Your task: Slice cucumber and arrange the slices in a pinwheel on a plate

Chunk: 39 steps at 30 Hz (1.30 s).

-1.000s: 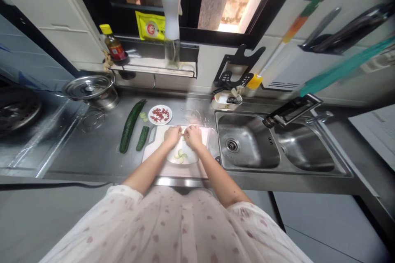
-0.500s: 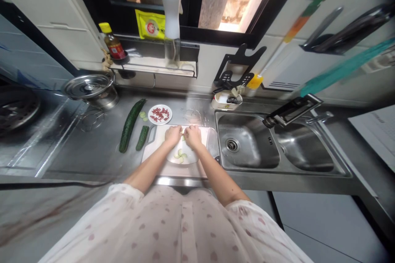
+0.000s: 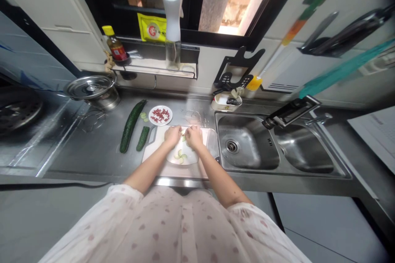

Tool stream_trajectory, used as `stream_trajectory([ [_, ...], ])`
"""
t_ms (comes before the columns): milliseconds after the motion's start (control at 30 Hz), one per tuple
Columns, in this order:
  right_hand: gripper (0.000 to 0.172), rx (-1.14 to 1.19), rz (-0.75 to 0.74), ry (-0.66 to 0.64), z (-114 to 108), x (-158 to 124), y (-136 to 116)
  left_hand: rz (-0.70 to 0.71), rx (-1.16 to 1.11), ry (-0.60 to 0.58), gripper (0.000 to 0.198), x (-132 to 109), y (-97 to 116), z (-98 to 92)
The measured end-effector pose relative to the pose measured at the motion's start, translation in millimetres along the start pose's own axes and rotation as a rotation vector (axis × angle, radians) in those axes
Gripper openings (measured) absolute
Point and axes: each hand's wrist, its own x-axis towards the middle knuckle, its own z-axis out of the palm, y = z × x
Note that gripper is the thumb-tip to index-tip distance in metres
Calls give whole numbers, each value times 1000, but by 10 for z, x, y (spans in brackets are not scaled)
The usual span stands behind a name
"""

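Both hands are over the far part of a white plate [image 3: 188, 160], which lies on a pale cutting board [image 3: 160, 131]. My left hand [image 3: 173, 136] has its fingers curled together; whatever they hold is hidden. My right hand [image 3: 194, 137] is closed too, its fingertips pinching at a pale green cucumber slice [image 3: 184, 137]. On the plate's near part, several thin cucumber slices [image 3: 180, 156] lie in a fanned, petal-like group. Left of the board are a whole cucumber [image 3: 132, 126] and a shorter cut piece of cucumber [image 3: 142, 139].
Behind the board stands a small white dish [image 3: 160, 109] of red bits, beside a few cucumber rounds [image 3: 143, 116]. A knife [image 3: 212, 144] seems to lie along the board's right edge, by the double sink [image 3: 247, 160]. A lidded steel pot [image 3: 100, 92] stands back left.
My hands have drawn slightly apart above the plate. The fanned slices stay in place, and the whole view has shifted a little.
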Motion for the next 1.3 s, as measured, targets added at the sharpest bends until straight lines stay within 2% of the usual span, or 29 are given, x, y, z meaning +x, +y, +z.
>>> stream_trajectory([
  [200,18,62,-8,27,-39,-88,-42,-21,-21,8,17,-19,-54,-22],
  [333,18,125,-34,62,-63,-223,-89,-50,-50,24,18,-16,-170,-90],
  [433,17,177,-59,96,-76,-345,-103,-85,-79,51,20,35,-344,-188],
  [600,15,266,-73,191,-89,-512,-80,-266,-74,116,29,246,-743,-367],
  [733,14,322,-73,243,-93,-583,-53,-296,-9,144,30,422,-982,-443],
  [867,12,348,-83,253,-99,-627,-37,-260,56,123,30,539,-1085,-468],
  [1100,14,365,-93,253,-139,-723,-27,-131,58,111,24,623,-1133,-429],
  [1300,15,394,-96,272,-187,-783,-16,-117,65,87,24,692,-1148,-370],
])
